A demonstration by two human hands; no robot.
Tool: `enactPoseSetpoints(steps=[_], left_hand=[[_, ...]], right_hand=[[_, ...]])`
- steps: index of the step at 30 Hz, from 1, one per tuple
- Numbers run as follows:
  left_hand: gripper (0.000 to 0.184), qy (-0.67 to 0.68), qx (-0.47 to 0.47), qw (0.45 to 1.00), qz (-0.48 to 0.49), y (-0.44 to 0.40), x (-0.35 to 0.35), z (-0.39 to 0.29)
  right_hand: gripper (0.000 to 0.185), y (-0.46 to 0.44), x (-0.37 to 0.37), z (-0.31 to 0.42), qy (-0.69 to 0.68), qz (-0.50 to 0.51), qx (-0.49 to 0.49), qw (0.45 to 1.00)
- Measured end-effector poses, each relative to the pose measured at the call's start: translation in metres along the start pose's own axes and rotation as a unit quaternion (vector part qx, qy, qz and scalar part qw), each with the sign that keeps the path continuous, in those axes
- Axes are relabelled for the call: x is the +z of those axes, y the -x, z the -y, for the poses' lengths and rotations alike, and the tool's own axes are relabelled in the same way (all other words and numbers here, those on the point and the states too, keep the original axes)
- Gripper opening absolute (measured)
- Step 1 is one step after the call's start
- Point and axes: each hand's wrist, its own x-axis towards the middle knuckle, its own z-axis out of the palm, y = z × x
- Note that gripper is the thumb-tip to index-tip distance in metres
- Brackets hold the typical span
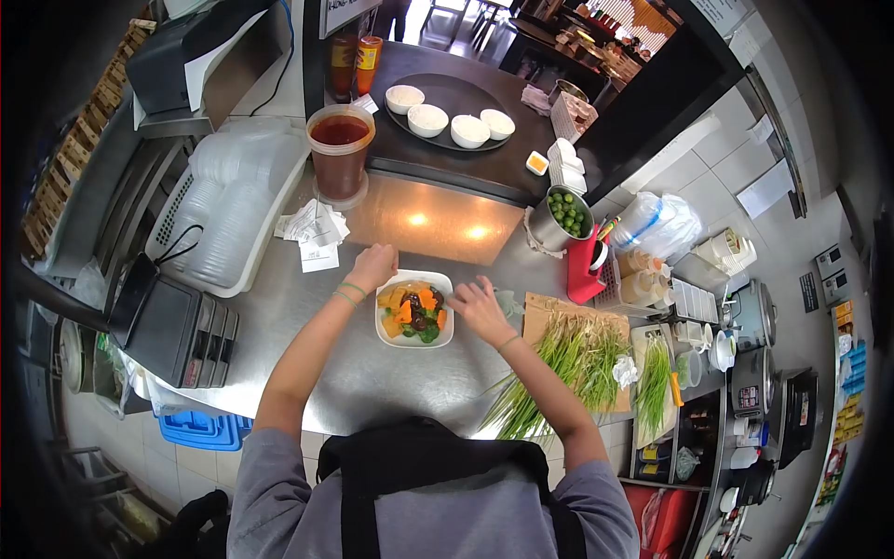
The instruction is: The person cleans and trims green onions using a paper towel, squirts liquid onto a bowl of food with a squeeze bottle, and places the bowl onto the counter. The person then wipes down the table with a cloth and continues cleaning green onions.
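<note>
A white square bowl (384, 334) stands on the steel counter in front of me. In it lie orange vegetable pieces, green broccoli and dark glossy pieces (416, 310). My left hand (374, 266) is just beyond the bowl's far left corner, its fingers curled closed; whatever they hold, if anything, is hidden. At the bowl's right rim is my right hand (480, 307), fingers apart and holding nothing that I can see. Whether its fingertips touch the rim I cannot tell. A pale crumpled cloth (508, 303) lies just behind the right hand.
Paper receipts (317, 230) and a tub of red-brown liquid (339, 154) are at the back left. Clear plastic containers (223, 210) fill a basket. Beyond, a round tray (449, 86) carries several rice bowls. Long green stalks (568, 368) cover a board at right, near a pot of limes (564, 212).
</note>
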Motion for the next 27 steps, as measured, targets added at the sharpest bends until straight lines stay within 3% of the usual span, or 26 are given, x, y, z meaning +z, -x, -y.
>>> enactPoseSetpoints(steps=[4,5,7,10,13,16,19,22,24,27], left_hand=[[0.006,0.010,-0.004,1.000,0.001,0.001,-0.001,0.000],[0.006,0.013,-0.006,1.000,0.005,0.002,-0.002,0.000],[0.007,0.008,-0.004,0.999,0.044,0.002,-0.009,0.003],[0.008,-0.068,-0.006,0.994,0.089,-0.004,-0.018,-0.003],[0.016,-0.132,-0.003,0.984,0.117,-0.014,-0.022,-0.023],[0.019,-0.108,0.070,0.983,0.131,-0.029,-0.004,-0.035],[0.019,-0.075,0.162,0.975,0.129,-0.042,0.015,-0.036],[0.019,-0.112,0.185,0.966,0.145,-0.043,0.020,-0.052],[0.022,-0.174,0.227,0.949,0.130,-0.045,0.019,-0.062],[0.025,-0.182,0.261,0.941,0.112,-0.051,0.019,-0.062]], right_hand=[[0.014,0.020,-0.015,0.009,-0.124,0.057,0.031,0.990],[0.011,0.025,-0.017,0.004,-0.249,0.086,0.087,0.961],[0.009,0.039,-0.025,-0.013,-0.483,0.138,0.193,0.843],[0.016,0.051,-0.054,-0.039,-0.577,0.172,0.342,0.722],[0.021,0.048,-0.034,-0.057,-0.211,0.109,0.429,0.872],[0.024,0.042,-0.008,-0.048,-0.205,0.147,0.348,0.903],[0.016,0.028,0.018,-0.062,-0.135,0.094,0.299,0.940],[0.013,-0.006,0.027,-0.066,-0.231,-0.003,0.284,0.930],[0.012,-0.030,0.049,-0.066,-0.407,0.057,0.321,0.853],[0.017,-0.051,0.083,-0.031,-0.614,-0.078,0.344,0.706]])
